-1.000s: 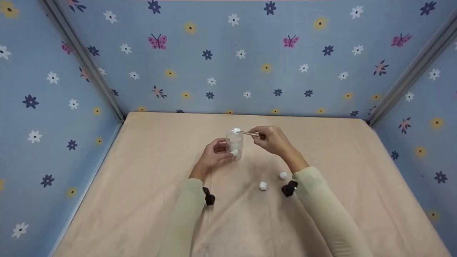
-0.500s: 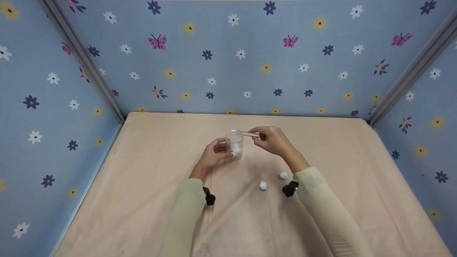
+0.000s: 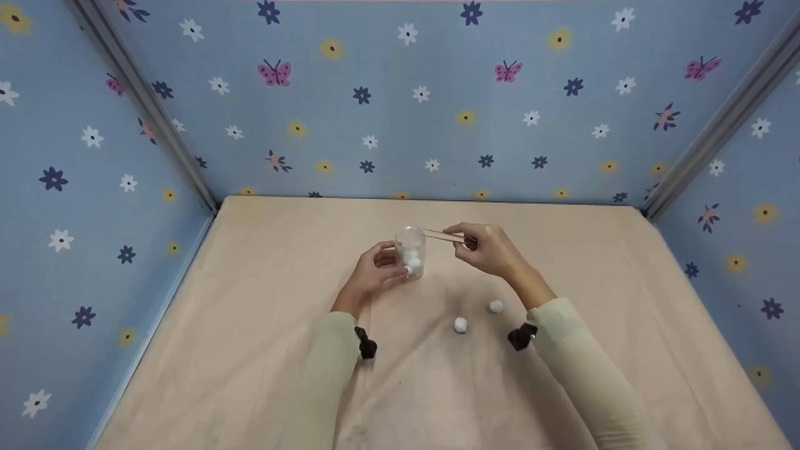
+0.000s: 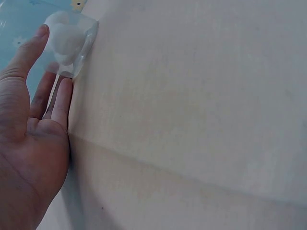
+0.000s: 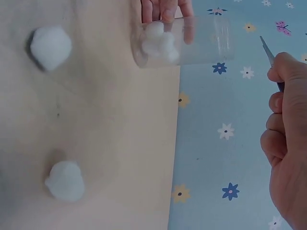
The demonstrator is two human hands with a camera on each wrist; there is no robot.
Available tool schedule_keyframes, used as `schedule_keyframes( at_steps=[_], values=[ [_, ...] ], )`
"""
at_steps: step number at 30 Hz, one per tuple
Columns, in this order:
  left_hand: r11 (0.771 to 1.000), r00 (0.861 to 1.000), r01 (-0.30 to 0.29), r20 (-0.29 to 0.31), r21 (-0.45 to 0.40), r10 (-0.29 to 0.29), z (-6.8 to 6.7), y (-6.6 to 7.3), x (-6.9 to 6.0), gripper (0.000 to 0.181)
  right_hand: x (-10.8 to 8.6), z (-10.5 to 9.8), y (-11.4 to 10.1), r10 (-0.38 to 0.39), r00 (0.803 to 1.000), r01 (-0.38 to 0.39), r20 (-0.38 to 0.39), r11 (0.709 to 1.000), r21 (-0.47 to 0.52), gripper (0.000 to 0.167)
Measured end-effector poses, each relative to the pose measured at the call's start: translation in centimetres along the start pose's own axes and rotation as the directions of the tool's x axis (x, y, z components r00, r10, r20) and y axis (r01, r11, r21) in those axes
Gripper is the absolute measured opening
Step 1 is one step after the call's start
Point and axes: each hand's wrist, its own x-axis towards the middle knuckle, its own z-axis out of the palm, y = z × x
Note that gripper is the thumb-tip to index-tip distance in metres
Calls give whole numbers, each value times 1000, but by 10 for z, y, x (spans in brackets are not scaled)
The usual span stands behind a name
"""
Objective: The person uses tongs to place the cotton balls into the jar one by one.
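A clear jar (image 3: 410, 239) stands upright on the cloth-covered table. My left hand (image 3: 375, 272) holds it low down, thumb on the near side and fingers round the far side. White cotton balls (image 5: 159, 44) lie bunched at the jar's bottom; the left wrist view shows them through the wall beside my thumb (image 4: 29, 51). My right hand (image 3: 494, 251) pinches a pair of slim tweezers (image 3: 442, 235) just right of the jar's mouth. Their tips stand apart with nothing between them.
Two loose cotton balls lie on the table in front of the jar: one nearer (image 3: 460, 325), one farther right (image 3: 496, 307), below my right wrist. Blue flowered panels (image 3: 387, 125) enclose the back and both sides of the table (image 3: 262, 269).
The tweezers have let go of a cotton ball at the jar's mouth, and it has dropped inside. My right hand has drawn back a little to the right. My left hand has stayed put.
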Motion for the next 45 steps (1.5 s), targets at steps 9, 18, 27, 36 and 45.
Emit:
schedule_keyframes(
  at_steps=[9,18,27,36,45],
  values=[
    [1000,1000,14,-11,18,-14,0,-1,1,66,-18,0,11,3,1000,-3,-18,1000,11,32],
    [1000,1000,12,-4,11,-12,0,-3,1,65,-38,-3,16,1,1000,0,-28,1000,28,29],
    [1000,1000,-6,-7,-3,6,-1,-5,2,63,-56,-8,21,-15,1000,16,-26,1000,23,27],
    [1000,1000,-12,-8,-6,12,-1,-4,2,63,-73,-9,26,-64,998,64,-16,998,-2,26],
    [1000,1000,-5,-2,1,5,-1,-3,2,64,-85,-7,22,-100,994,101,50,995,-20,27]
  ],
)
